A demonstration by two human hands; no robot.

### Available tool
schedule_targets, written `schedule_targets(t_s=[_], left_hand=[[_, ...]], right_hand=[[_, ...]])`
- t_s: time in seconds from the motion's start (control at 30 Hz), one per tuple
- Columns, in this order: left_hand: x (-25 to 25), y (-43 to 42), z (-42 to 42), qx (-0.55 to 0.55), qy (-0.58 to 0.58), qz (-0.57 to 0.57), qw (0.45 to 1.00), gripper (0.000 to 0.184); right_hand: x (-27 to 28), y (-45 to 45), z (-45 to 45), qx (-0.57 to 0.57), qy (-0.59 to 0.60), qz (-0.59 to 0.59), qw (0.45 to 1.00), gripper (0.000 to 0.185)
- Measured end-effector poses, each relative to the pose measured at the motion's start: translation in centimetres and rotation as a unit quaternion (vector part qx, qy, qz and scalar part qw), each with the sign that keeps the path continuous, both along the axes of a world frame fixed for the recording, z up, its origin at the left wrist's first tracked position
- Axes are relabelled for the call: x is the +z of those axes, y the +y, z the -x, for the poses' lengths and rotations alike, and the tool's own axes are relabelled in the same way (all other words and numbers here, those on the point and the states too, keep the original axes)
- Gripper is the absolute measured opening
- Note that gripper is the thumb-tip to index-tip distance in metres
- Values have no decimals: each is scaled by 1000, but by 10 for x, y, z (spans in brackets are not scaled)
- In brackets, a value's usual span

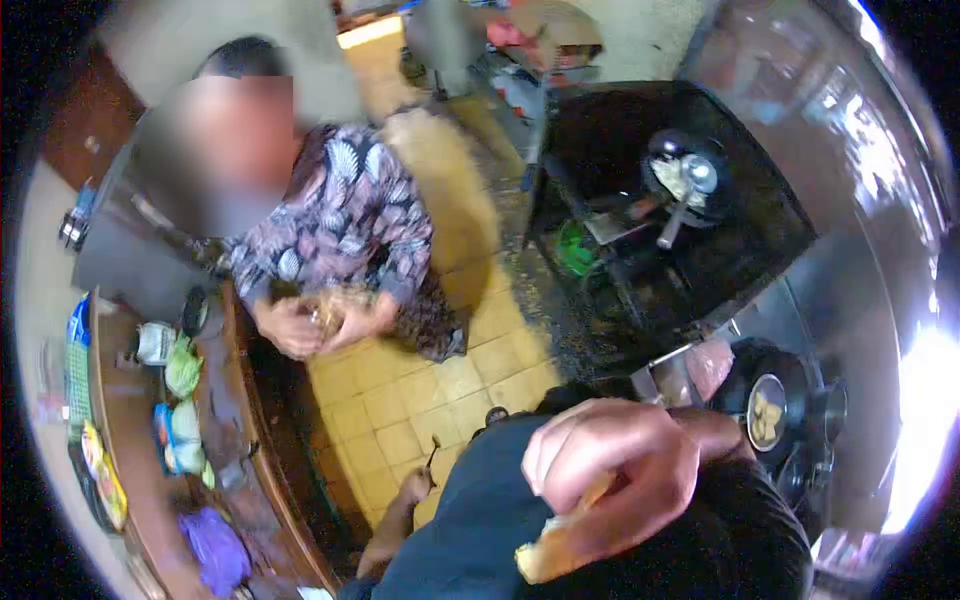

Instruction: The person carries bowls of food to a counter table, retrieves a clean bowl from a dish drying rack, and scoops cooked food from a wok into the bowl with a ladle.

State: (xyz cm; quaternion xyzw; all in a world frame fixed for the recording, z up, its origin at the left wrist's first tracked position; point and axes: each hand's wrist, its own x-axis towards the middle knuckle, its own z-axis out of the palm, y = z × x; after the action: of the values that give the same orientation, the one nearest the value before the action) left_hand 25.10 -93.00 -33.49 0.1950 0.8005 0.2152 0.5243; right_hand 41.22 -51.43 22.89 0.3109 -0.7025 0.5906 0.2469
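Note:
My right hand (610, 475) is raised close to the camera in front of my dark shirt, its fingers curled round. Something orange and pale shows between the fingers, blurred; I cannot make out what it is. Lower left, beside my body, my left hand (415, 485) is closed on a thin dark utensil (432, 458) that points up over the yellow floor tiles. Its exact shape is too small to tell.
Another person in a patterned top (350, 200) holds something in both hands at left. A black stove (610, 130) bears a dark pan (715, 205) with pale food and a metal utensil. Another pan (768, 412) is at right. Bags lie on a brown counter (130, 390).

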Motion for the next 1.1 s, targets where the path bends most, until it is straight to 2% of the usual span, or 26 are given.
schedule_targets(t_s=[0.03,0.07,0.13,0.17,0.2,0.3,0.33,0.43,0.47,0.57,0.67,0.77,0.83,0.87,0.9,0.93,1.0,1.1], left_hand=[[-35,-17,-2,76,-81,-26,993,30],[-28,-19,-7,103,-102,-7,989,30],[-3,-10,-13,123,-118,41,984,29],[6,-1,-15,132,-125,56,982,29],[10,7,-15,141,-133,66,979,29],[18,35,-23,172,-150,77,971,28],[19,48,-26,183,-158,75,967,28],[23,83,-35,216,-169,70,959,28],[26,85,-39,233,-170,67,955,28],[40,98,-62,298,-165,59,938,27],[52,129,-90,373,-159,55,912,27],[58,168,-107,432,-161,48,886,26],[61,190,-118,466,-158,44,870,26],[63,199,-119,481,-156,43,862,26],[65,210,-118,494,-153,40,855,26],[64,216,-117,509,-153,36,846,25],[59,230,-107,535,-151,29,831,25],[44,244,-85,567,-155,17,809,25]], right_hand=[[-6,1,14,-18,63,47,997,25],[-12,1,27,-39,127,89,987,24],[0,15,61,-78,322,102,938,8],[7,21,78,-106,411,108,899,12],[7,26,80,-110,308,155,932,11],[-1,60,110,-77,225,197,951,6],[-9,69,122,-85,264,218,936,5],[-9,134,123,1,232,192,954,8],[-11,143,134,37,155,144,977,12],[-8,156,191,85,115,121,982,14],[-22,190,228,115,199,79,970,16],[-5,210,250,165,89,47,981,24],[-29,219,260,203,189,60,959,12],[-26,222,262,208,35,84,974,22],[-23,226,270,208,-119,99,966,31],[-25,232,284,257,-150,69,952,37],[-26,231,323,302,-114,26,946,36],[-29,224,380,377,-125,-19,918,39]])
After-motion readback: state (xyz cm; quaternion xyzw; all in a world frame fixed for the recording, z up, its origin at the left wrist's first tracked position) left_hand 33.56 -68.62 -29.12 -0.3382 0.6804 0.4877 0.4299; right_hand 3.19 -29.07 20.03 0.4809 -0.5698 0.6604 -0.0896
